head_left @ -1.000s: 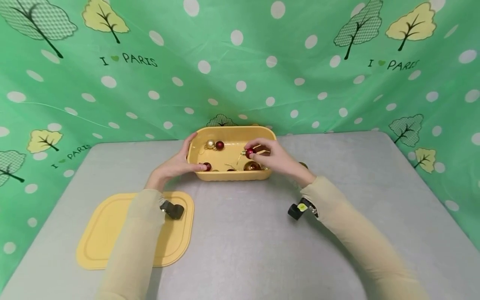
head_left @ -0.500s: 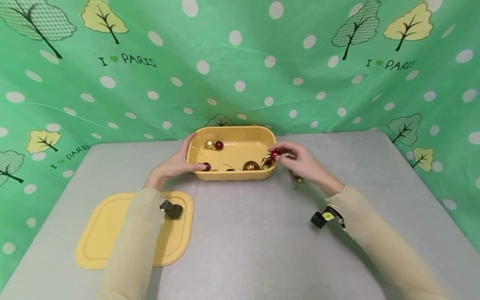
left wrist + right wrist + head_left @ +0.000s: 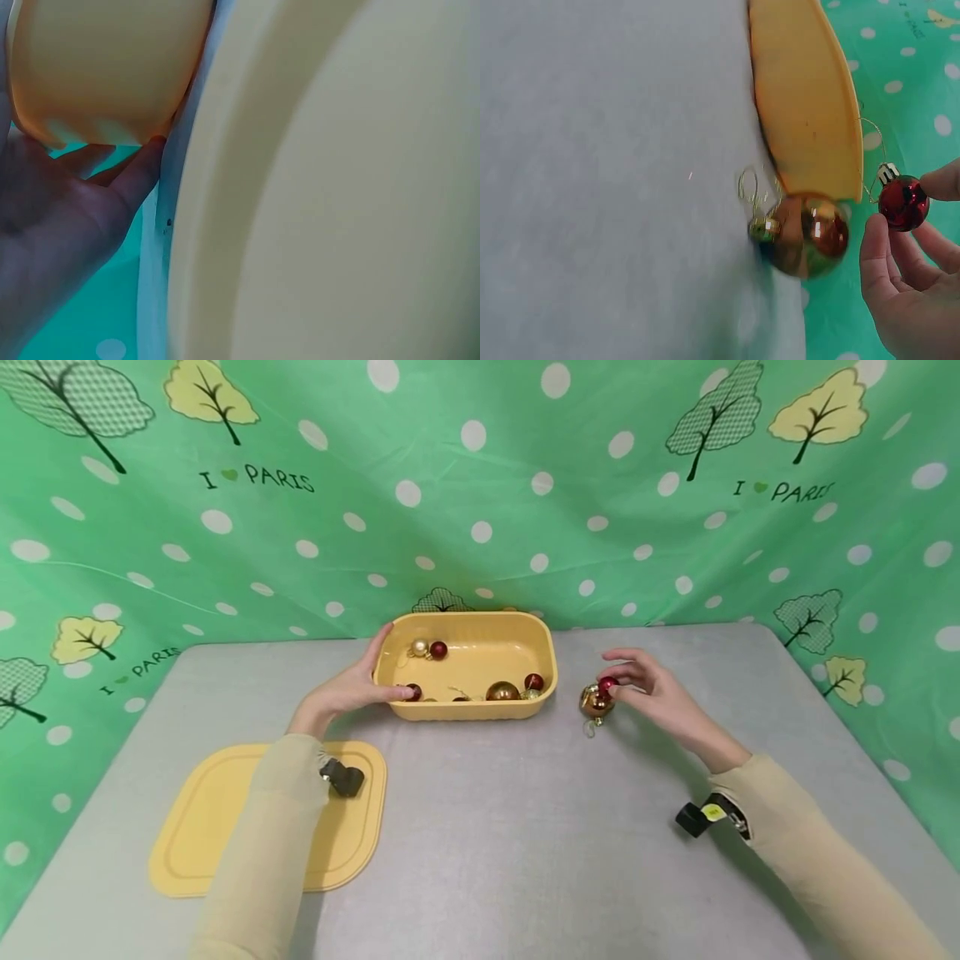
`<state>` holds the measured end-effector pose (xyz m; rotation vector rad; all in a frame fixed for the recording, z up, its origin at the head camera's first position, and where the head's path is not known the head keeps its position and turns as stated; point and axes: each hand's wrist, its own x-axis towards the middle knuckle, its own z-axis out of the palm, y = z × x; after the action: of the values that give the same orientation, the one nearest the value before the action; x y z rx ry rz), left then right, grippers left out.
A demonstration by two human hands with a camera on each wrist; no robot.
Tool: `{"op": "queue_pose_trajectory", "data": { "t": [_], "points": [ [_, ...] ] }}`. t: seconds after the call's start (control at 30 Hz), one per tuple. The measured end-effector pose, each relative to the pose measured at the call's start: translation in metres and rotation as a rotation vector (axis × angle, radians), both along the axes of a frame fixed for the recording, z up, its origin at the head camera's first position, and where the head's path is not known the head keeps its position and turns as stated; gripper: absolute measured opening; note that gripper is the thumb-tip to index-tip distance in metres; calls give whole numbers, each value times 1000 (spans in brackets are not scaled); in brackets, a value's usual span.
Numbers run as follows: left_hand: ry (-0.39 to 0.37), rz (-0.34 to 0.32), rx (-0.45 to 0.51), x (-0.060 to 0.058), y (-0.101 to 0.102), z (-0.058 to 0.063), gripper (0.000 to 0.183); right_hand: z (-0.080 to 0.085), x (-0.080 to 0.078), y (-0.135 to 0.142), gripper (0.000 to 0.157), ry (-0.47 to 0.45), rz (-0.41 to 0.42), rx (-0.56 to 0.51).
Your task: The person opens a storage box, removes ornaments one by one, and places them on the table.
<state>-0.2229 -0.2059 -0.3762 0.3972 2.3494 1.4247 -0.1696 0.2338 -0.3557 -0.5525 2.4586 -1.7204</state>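
In the head view my left hand grips the left end of a yellow plastic box, thumb over the near rim and fingers round the side. Several Christmas baubles lie inside, among them a pale gold one, a dark red one and a bigger bronze-gold one. To the right of the box, my right hand pinches a small shiny red bauble with a gold cap and string loop. Just beneath it a large gold bauble rests on the table, overlapped by the red one in the head view.
A yellow lid lies flat on the grey table at the front left, partly under the left forearm. Green dotted cloth hangs behind the table, right at the box's far side.
My right hand has carried the red bauble from over the box out to the right, above the gold bauble on the table. The left hand keeps its grip on the box.
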Motion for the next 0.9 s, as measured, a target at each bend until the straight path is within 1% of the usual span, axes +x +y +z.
{"op": "queue_pose_trajectory", "data": {
  "t": [0.13, 0.3, 0.47, 0.7, 0.9],
  "points": [
    [5, -3, -1, 1, -1, -1, 117, -4, 3, 12, 33, 9, -19, -14],
    [7, 2, 5, 0, -2, -2, 117, -7, 5, 24, 23, 43, -15, 63],
    [11, 1, 2, -1, -2, -2, 117, -10, 5, 30, 24, 31, -19, 146],
    [16, -11, -17, -1, -2, -1, 117, -14, 1, 34, 27, -16, -27, 220],
    [20, -21, -17, -1, -1, -1, 118, -20, -3, 38, 28, -23, -10, 274]
  ]
}}
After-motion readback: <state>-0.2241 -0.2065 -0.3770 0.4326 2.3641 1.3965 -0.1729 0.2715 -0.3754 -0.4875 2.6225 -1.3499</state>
